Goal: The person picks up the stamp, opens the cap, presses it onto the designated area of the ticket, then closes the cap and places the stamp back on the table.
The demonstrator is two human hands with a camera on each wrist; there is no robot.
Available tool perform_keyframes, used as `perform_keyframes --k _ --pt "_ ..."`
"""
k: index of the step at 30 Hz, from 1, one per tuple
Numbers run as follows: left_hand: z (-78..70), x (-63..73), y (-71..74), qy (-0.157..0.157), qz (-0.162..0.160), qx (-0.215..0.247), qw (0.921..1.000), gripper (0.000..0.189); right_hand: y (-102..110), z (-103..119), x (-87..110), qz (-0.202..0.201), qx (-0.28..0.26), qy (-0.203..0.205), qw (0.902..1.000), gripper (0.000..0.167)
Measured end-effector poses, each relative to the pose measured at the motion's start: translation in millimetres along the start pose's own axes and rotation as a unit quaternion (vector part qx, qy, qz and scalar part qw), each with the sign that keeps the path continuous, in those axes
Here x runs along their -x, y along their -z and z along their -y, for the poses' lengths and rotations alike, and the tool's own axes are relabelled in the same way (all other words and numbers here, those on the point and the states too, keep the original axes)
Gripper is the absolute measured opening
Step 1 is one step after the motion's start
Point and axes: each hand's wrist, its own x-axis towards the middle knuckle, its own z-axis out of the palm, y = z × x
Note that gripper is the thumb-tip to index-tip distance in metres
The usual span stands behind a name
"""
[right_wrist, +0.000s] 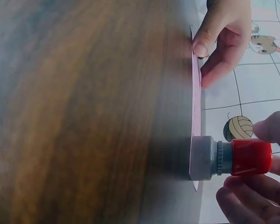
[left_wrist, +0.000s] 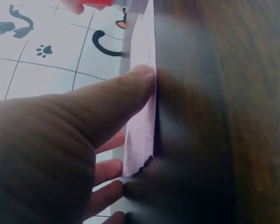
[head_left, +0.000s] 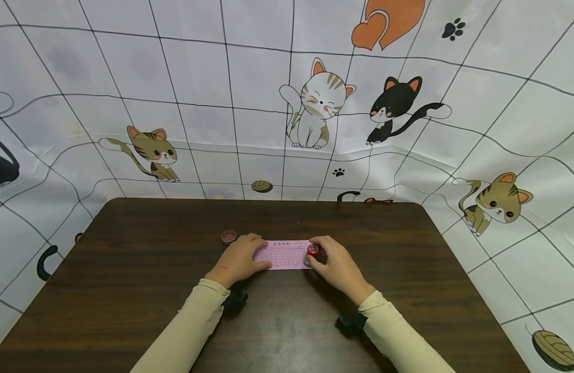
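Observation:
A pink printed form (head_left: 284,255) with a ruled grid lies flat on the dark wooden table. My left hand (head_left: 240,259) rests over its left end, with the thumb (left_wrist: 135,86) pressing near the front edge and the other fingers toward the far side. At the form's right end, my right hand (head_left: 335,264) pinches the red handle of a stamp (right_wrist: 249,157) between thumb and fingers. The stamp stands upright, its grey base (right_wrist: 201,157) against the form. Beyond the left hand sits a small round cap or dish (head_left: 228,237), reddish inside.
The brown table (head_left: 142,290) has its far edge against a white wall covering (head_left: 198,124) with cartoon cats and grid lines. A black wrist device (head_left: 234,301) is strapped under the left wrist, another (head_left: 351,324) under the right.

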Motion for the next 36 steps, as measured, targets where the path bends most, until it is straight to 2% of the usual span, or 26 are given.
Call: perform_keyframes --k 5,9,18,29,36 --pt "3.2 -0.2 -2.5 0.003 0.009 0.004 0.9999 0.059 2.0 1.5 0.5 -0.011 -0.035 -0.018 0.9992 0.035" --pt "3.7 0.0 -3.9 0.013 0.017 0.01 0.9997 0.06 2.6 1.9 0.5 -0.016 -0.058 -0.038 0.9975 0.028" --pt "2.2 -0.9 -3.0 0.016 0.019 0.012 0.9996 0.06 1.8 -1.2 0.4 -0.031 -0.081 -0.051 0.995 0.016" --pt "3.9 -1.8 -5.7 0.019 0.014 0.021 0.9995 0.06 1.1 0.8 -1.7 -0.029 -0.121 -0.07 0.9897 0.014" --pt "4.2 -1.7 -5.4 0.015 0.012 0.024 0.9995 0.06 0.0 1.7 -4.4 -0.011 -0.13 -0.104 0.986 0.012"
